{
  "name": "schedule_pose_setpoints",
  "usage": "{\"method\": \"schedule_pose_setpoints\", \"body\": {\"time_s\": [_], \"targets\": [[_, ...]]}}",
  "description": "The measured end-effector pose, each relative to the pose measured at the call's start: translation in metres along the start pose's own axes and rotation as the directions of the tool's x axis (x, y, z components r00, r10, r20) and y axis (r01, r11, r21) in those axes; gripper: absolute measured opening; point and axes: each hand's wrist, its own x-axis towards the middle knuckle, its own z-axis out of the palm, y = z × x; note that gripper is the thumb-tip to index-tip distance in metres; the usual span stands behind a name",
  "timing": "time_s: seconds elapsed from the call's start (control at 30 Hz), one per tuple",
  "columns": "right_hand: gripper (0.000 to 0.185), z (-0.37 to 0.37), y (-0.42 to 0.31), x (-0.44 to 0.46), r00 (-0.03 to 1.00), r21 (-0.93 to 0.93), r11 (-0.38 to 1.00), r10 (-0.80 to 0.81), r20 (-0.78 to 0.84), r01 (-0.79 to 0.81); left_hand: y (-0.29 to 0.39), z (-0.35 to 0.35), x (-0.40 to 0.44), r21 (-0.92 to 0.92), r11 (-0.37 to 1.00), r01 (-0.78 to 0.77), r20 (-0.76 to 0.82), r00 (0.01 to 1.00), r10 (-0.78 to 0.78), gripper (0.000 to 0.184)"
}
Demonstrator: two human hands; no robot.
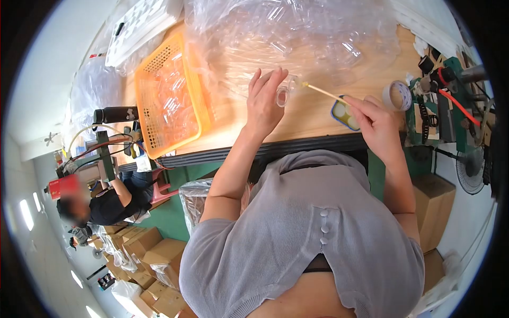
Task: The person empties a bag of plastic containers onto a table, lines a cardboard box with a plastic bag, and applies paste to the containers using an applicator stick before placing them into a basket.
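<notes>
My left hand [264, 103] is closed around a small clear plastic bottle [282, 96], whose round mouth faces down toward me. Between the fingers of my right hand [375, 123] is a thin pale stick [327, 93]. Its yellowish tip is close to the bottle's side; whether the two touch I cannot tell. Just below the stick, partly behind my right hand, lies a blue-rimmed container [339, 112] with something yellow-green in it.
An orange basket [192, 90] of clear plastic pieces stands at left. Clear bags [238, 26] with transparent containers cover the table's back. A tape roll [396, 96] and green machine [461, 114] are at right. A co-worker [114, 199] sits left, near cardboard boxes [146, 249].
</notes>
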Motion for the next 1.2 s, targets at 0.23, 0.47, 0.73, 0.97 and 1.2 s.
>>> {"method": "schedule_pose_setpoints", "body": {"time_s": [0.23, 0.47, 0.73, 0.97, 1.2], "targets": [[0.021, 0.003, -0.004, -0.009, 0.999, 0.049, 0.999, 0.0, 0.046, -0.003, -0.003, -0.003, -0.003, 0.037, 0.999, 0.005, -0.034, 0.999, -0.004, 0.075], [0.021, 0.014, -0.015, -0.009, 0.995, 0.108, 0.994, -0.003, 0.097, -0.007, 0.0, -0.006, -0.002, 0.065, 0.998, -0.011, -0.016, 1.0, 0.012, 0.076], [0.022, 0.014, -0.009, -0.004, 0.995, 0.183, 0.983, 0.005, 0.096, -0.023, -0.077, -0.085, -0.035, 0.464, 0.81, 0.36, -0.253, 0.93, -0.268, 0.065], [0.019, 0.008, 0.0, -0.007, 0.993, 0.209, 0.975, 0.056, 0.108, -0.078, -0.105, -0.098, -0.024, 0.567, 0.763, 0.31, -0.182, 0.951, -0.25, 0.05], [0.019, 0.006, -0.002, -0.013, 0.987, 0.243, 0.96, 0.112, 0.116, -0.137, -0.1, 0.059, 0.047, 0.516, 0.838, -0.18, 0.384, 0.923, -0.038, 0.065]]}}
